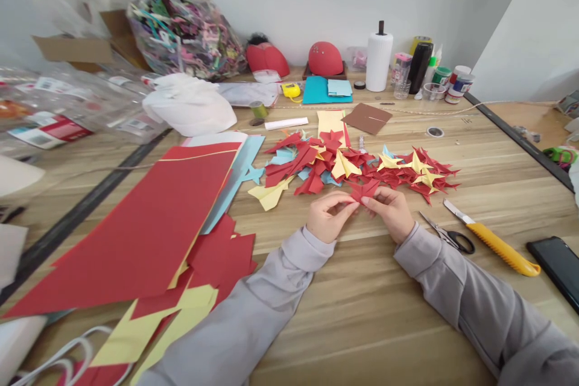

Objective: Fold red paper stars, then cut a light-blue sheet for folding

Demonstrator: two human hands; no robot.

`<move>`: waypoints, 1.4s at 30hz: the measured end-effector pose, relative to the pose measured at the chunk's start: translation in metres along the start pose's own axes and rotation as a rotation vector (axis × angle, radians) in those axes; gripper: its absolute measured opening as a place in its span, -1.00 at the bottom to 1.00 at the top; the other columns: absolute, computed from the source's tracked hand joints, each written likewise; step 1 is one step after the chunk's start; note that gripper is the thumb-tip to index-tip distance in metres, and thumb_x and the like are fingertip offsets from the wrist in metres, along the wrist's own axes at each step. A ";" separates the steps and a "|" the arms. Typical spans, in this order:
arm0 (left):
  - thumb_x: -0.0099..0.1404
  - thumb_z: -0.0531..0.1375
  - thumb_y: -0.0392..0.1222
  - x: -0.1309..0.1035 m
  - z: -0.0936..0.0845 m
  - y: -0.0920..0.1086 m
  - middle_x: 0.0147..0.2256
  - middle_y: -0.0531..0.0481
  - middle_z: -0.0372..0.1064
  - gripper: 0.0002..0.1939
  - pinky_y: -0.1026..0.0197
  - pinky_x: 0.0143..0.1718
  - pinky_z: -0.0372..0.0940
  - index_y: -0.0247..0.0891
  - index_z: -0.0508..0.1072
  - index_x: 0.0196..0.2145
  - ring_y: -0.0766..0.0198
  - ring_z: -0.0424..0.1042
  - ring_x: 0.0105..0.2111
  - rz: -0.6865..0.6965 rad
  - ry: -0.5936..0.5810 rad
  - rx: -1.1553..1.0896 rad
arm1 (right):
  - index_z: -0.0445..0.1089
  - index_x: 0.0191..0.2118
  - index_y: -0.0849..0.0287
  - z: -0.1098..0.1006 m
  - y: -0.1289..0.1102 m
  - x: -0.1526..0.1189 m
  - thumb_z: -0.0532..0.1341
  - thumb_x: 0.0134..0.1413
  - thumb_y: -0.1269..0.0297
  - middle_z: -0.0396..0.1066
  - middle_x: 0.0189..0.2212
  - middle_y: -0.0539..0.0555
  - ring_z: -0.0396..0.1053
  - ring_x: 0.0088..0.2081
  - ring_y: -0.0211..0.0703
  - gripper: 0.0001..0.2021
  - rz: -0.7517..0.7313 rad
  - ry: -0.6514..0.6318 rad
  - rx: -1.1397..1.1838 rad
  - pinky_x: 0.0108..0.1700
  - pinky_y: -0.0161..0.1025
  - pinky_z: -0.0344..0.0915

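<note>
Between my two hands is a red folded paper piece (363, 189) with pointed tips, like a star. My left hand (332, 212) pinches its left side with thumb and fingers, and my right hand (391, 210) pinches its right side. Just beyond my fingertips lies a heap of red, yellow and light blue folded paper pieces (312, 160). To its right, pointed red paper stars (407, 178) are piled with several yellow stars (427, 178) on top. A yellow folded piece (270, 194) rests left of my left hand.
Large red sheets (149, 217) and paper scraps (224, 256) cover the left side. Scissors (452, 236), a yellow-handled knife (493, 238) and a black phone (556, 268) lie right. Bottles, jars, a tape measure (291, 91) and a stuffed plastic bag (185, 33) stand behind.
</note>
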State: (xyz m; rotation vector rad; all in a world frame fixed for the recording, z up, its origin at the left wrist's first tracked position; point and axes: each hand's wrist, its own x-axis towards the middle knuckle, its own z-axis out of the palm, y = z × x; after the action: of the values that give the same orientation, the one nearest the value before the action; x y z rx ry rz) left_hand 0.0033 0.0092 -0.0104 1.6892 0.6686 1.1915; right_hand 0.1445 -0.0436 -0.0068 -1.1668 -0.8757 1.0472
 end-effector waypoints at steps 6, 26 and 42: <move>-0.05 0.37 -0.11 0.002 0.001 0.002 -0.62 0.02 0.42 -0.75 0.21 -0.54 0.39 -0.31 0.44 -0.50 0.26 0.43 -0.62 -0.337 -0.020 -0.227 | 0.47 -0.45 0.19 -0.002 0.001 0.001 0.42 -0.32 0.13 0.43 -0.61 -0.01 0.31 -0.58 -0.29 -0.72 0.061 -0.046 0.039 -0.56 -0.34 0.22; -0.19 0.43 -0.07 0.009 -0.002 -0.003 -0.69 0.07 0.40 -0.59 0.31 -0.70 0.27 -0.29 0.28 -0.54 0.32 0.36 -0.74 -0.540 -0.040 -0.438 | 0.45 -0.48 0.19 -0.001 -0.007 -0.001 0.42 -0.34 0.13 0.43 -0.65 -0.02 0.28 -0.64 -0.31 -0.72 0.117 -0.088 0.045 -0.58 -0.34 0.21; -0.11 0.40 -0.04 0.007 0.000 -0.005 -0.69 0.05 0.41 -0.60 0.28 -0.65 0.33 -0.29 0.28 -0.51 0.29 0.41 -0.70 -0.464 -0.009 -0.364 | 0.42 -0.50 0.21 -0.001 -0.004 0.001 0.42 -0.32 0.13 0.44 -0.62 0.00 0.32 -0.61 -0.29 -0.72 0.110 -0.090 0.025 -0.56 -0.34 0.23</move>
State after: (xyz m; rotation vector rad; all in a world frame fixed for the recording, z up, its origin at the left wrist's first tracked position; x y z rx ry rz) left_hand 0.0058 0.0167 -0.0117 1.1549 0.7383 0.9057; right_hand 0.1464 -0.0430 -0.0033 -1.1652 -0.8738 1.2051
